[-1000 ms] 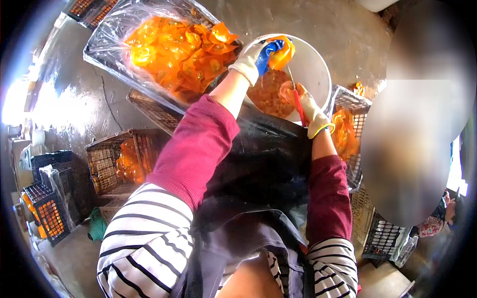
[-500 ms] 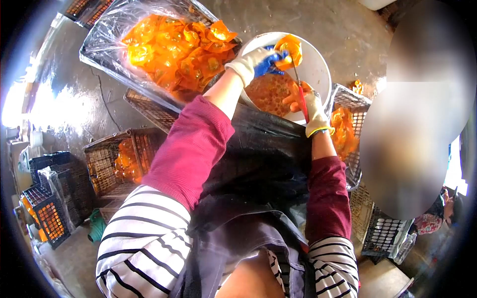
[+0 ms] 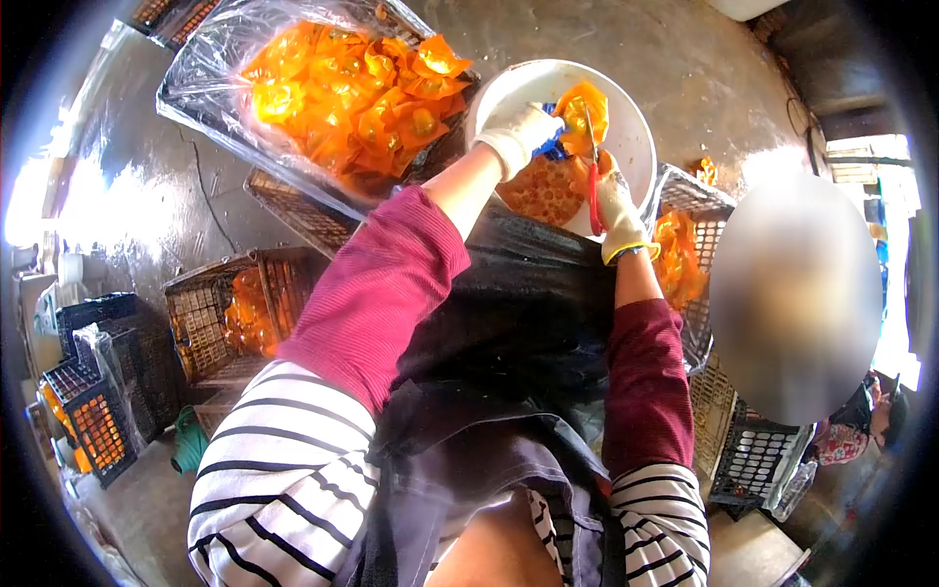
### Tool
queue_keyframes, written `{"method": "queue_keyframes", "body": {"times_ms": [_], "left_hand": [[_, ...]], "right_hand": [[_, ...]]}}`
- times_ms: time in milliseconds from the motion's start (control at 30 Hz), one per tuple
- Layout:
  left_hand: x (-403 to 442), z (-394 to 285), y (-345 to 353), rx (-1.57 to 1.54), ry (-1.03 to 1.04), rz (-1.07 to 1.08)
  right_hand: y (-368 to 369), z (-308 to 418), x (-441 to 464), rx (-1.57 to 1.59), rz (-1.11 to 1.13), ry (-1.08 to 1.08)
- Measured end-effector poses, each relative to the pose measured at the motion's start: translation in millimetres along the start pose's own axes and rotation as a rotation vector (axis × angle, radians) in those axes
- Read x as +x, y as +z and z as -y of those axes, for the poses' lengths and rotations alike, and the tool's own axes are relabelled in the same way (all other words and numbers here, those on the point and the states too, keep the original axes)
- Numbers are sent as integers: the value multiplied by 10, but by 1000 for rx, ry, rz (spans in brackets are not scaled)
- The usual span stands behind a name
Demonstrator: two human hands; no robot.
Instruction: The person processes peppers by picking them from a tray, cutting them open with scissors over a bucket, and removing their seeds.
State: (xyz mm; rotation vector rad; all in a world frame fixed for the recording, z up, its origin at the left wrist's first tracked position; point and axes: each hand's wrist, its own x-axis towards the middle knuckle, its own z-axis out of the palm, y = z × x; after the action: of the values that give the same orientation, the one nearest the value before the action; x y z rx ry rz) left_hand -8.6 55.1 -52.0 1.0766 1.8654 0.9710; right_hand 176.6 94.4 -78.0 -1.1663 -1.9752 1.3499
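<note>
My left hand [image 3: 531, 137], in a white and blue glove, grips an orange translucent piece [image 3: 584, 110] over a white bucket [image 3: 634, 122]. Gloved as well, my right hand [image 3: 616, 201] is closed on red-handled scissors [image 3: 593, 191], whose blades reach up against the orange piece. Inside the bucket lies a reddish-orange mass of small round bits [image 3: 541, 192]. To the left of the bucket, a plastic-lined crate [image 3: 210, 103] holds a heap of orange pieces [image 3: 362, 98].
A crate [image 3: 706, 235] with orange material stands right of the bucket. Brown crates [image 3: 201, 328] and dark crates [image 3: 98, 430] are at the left. A black crate [image 3: 753, 465] stands at the lower right, near a blurred person [image 3: 794, 303]. A black apron [image 3: 499, 313] covers my lap.
Both hands have shifted slightly right, with the orange piece. The right hand and scissors have moved up closer to that piece. The blurred area at the right has shrunk.
</note>
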Motion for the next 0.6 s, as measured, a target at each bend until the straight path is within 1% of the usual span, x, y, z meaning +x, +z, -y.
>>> {"method": "queue_keyframes", "body": {"times_ms": [67,100,133,200,233,300,333,400,433,467,500,567,600], "left_hand": [[-49,-33,-36,-65,-27,8],[-62,-45,-49,-99,-39,11],[-29,14,-37,-116,3,-3],[-25,28,-33,-177,-37,0],[-84,-36,-73,-207,-59,0],[-215,-296,-188,65,-92,39],[-253,-383,-218,201,-106,62],[-196,-271,-197,115,-63,83],[-122,-157,-176,71,-40,93],[82,148,-101,85,82,91],[39,98,-144,128,87,61],[-53,-11,-223,212,95,-1],[-185,-158,-268,213,79,-44]], "right_hand": [[-44,100,-70,266,43,262],[-83,276,-128,397,63,392],[-127,394,-155,344,101,403],[-163,538,-183,238,182,424],[-120,412,-145,332,146,391],[-23,47,-57,520,63,325],[-30,47,-61,401,62,279],[-35,61,-85,166,60,188],[-66,191,-125,134,93,246],[-119,414,-181,100,127,301],[-141,534,-206,66,162,355],[-120,216,-153,367,159,254],[-57,83,-128,243,99,147]]}}
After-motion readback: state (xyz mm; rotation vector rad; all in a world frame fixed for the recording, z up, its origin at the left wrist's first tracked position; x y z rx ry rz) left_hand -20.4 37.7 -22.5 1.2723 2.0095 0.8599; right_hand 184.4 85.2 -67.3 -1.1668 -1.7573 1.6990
